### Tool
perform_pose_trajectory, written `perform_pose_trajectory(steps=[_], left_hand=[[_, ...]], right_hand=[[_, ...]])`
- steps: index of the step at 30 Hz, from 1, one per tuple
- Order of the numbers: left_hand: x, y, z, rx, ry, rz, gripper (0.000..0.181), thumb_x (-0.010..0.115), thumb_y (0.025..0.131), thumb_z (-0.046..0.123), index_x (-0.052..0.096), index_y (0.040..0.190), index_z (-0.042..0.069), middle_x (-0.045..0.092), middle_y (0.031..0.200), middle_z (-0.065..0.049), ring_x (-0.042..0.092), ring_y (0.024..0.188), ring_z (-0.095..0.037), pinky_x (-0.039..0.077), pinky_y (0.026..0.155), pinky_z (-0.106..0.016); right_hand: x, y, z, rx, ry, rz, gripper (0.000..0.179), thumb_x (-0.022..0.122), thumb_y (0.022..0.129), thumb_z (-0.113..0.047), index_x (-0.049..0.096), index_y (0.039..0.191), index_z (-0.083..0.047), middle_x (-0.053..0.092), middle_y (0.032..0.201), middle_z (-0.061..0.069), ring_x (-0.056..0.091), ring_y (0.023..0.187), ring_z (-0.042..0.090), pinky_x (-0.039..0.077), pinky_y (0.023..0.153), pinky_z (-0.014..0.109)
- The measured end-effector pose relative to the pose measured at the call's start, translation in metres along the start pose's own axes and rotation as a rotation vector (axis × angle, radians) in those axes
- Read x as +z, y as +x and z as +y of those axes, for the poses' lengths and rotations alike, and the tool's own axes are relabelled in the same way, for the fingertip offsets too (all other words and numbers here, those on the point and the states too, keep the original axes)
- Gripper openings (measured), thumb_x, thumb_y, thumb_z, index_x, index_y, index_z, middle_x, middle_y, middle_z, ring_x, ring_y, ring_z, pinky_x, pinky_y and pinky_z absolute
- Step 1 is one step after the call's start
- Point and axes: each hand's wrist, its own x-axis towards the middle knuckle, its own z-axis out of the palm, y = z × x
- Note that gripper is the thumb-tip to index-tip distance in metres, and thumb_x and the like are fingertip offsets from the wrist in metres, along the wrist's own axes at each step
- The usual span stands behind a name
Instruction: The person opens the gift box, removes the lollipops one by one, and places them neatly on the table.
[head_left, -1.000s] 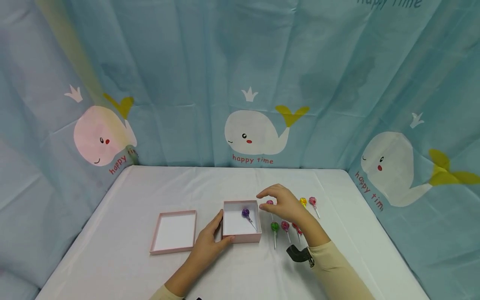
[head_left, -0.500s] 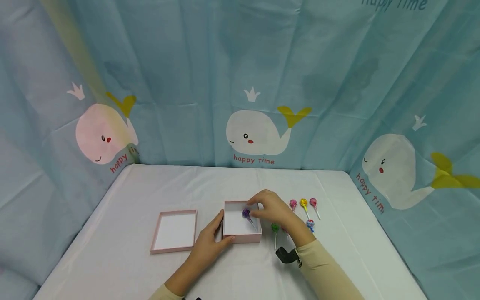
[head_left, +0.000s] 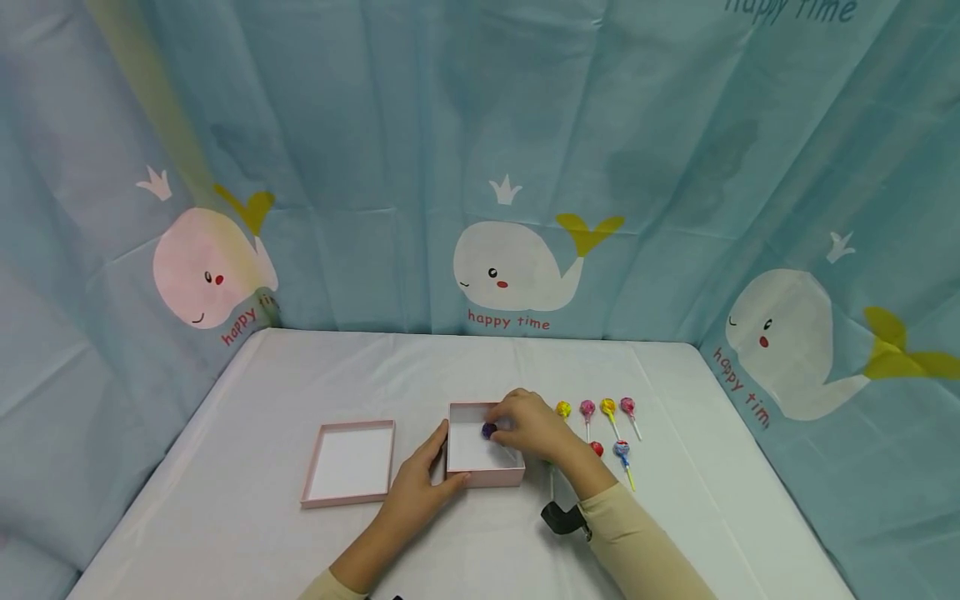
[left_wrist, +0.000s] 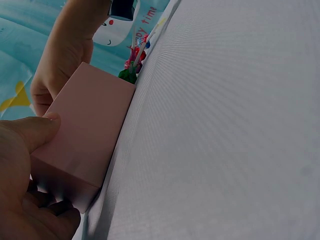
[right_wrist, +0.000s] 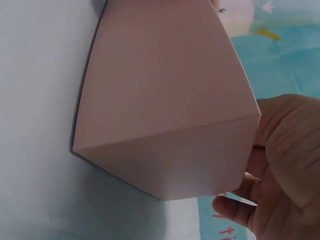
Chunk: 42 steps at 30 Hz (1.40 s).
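Note:
A pink open-topped box [head_left: 486, 478] with a white inside sits mid-table. My left hand [head_left: 416, 483] holds its near left corner, thumb on the front wall and fingers along the left side; the left wrist view shows this grip on the pink box [left_wrist: 90, 120]. My right hand [head_left: 528, 427] reaches over the box's right wall and pinches a purple lollipop [head_left: 489, 430] inside, near its wrapped head. Its stick is mostly covered by the hand. In the right wrist view, the box walls [right_wrist: 165, 80] partly block the fingers of the right hand [right_wrist: 290, 165].
The shallow pink lid [head_left: 348, 502] lies inside-up to the left. Right of the box are several lollipops, including a yellow one [head_left: 563, 408], a pink one [head_left: 587, 407] and a blue one [head_left: 622, 448]. A whale-print curtain [head_left: 360, 267] hangs behind the table.
My right hand has moved left from beside the box to inside it, down to the purple lollipop, whose head has shifted slightly left. The left hand has stayed on the box.

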Motion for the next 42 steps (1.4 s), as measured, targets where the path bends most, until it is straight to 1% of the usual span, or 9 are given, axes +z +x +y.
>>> perform_pose_trajectory(steps=[3,7,13,20,25,30,35,40,42], left_hand=[[0.001,0.0,0.0,0.01,0.01,0.01,0.099,0.08,0.087,0.047,0.028,0.162,0.01,0.029,0.167,-0.009,0.031,0.152,-0.03,0.033,0.122,-0.045],[0.001,-0.001,0.0,0.03,0.022,0.021,0.098,0.079,0.087,0.046,0.029,0.162,0.008,0.031,0.166,-0.013,0.033,0.151,-0.034,0.034,0.12,-0.048],[0.001,-0.001,0.0,0.024,0.013,0.02,0.098,0.08,0.087,0.046,0.028,0.162,0.009,0.03,0.166,-0.012,0.032,0.151,-0.033,0.034,0.12,-0.047],[0.0,-0.001,-0.001,0.0,0.01,0.013,0.1,0.08,0.086,0.048,0.028,0.163,0.013,0.029,0.167,-0.007,0.03,0.152,-0.029,0.033,0.122,-0.045],[0.0,0.0,-0.001,-0.003,0.002,0.007,0.1,0.08,0.086,0.048,0.027,0.163,0.013,0.028,0.167,-0.009,0.03,0.152,-0.029,0.033,0.121,-0.045],[0.0,0.0,-0.001,-0.001,0.001,0.009,0.101,0.081,0.085,0.047,0.027,0.163,0.013,0.028,0.167,-0.01,0.029,0.152,-0.03,0.033,0.121,-0.045],[-0.001,0.0,-0.001,0.004,0.009,0.006,0.1,0.08,0.086,0.046,0.026,0.163,0.011,0.028,0.167,-0.01,0.03,0.152,-0.03,0.033,0.121,-0.045],[-0.001,0.0,-0.002,-0.014,0.011,0.001,0.1,0.08,0.086,0.048,0.027,0.163,0.015,0.028,0.167,-0.007,0.029,0.153,-0.026,0.031,0.123,-0.043],[-0.001,0.001,-0.002,-0.015,0.009,0.002,0.1,0.08,0.085,0.049,0.027,0.163,0.015,0.028,0.167,-0.005,0.029,0.153,-0.025,0.031,0.123,-0.042]], right_hand=[[0.002,0.001,-0.001,0.022,0.021,0.005,0.025,0.083,0.087,-0.023,0.08,0.111,-0.017,0.075,0.107,-0.005,0.061,0.11,0.017,0.054,0.097,0.043],[0.007,0.002,-0.002,0.042,-0.022,0.005,0.025,0.083,0.087,-0.024,0.081,0.111,-0.018,0.074,0.109,-0.005,0.062,0.111,0.017,0.055,0.097,0.043],[0.011,0.003,-0.005,0.047,-0.034,0.0,0.023,0.083,0.087,-0.022,0.081,0.109,-0.018,0.075,0.104,-0.006,0.061,0.108,0.017,0.054,0.096,0.041],[0.014,0.006,-0.009,0.075,-0.06,-0.017,0.023,0.085,0.086,-0.025,0.081,0.108,-0.02,0.075,0.101,-0.009,0.059,0.104,0.015,0.056,0.091,0.037],[0.015,0.007,-0.011,0.087,-0.069,-0.017,0.024,0.087,0.083,-0.025,0.081,0.106,-0.021,0.075,0.098,-0.01,0.057,0.099,0.013,0.055,0.085,0.034],[0.016,0.008,-0.013,0.116,-0.063,-0.005,0.022,0.089,0.08,-0.026,0.081,0.1,-0.023,0.071,0.092,-0.012,0.055,0.097,0.012,0.053,0.084,0.033],[0.019,0.008,-0.011,0.118,-0.023,0.033,0.02,0.09,0.079,-0.027,0.08,0.096,-0.026,0.068,0.093,-0.013,0.056,0.1,0.013,0.053,0.087,0.035],[0.019,0.004,-0.005,0.087,0.066,0.125,0.019,0.088,0.081,-0.028,0.079,0.097,-0.026,0.068,0.099,-0.011,0.056,0.11,0.015,0.05,0.096,0.042],[0.018,0.004,-0.003,0.079,0.088,0.166,0.019,0.088,0.081,-0.029,0.079,0.097,-0.027,0.067,0.102,-0.012,0.055,0.111,0.014,0.049,0.099,0.042]])
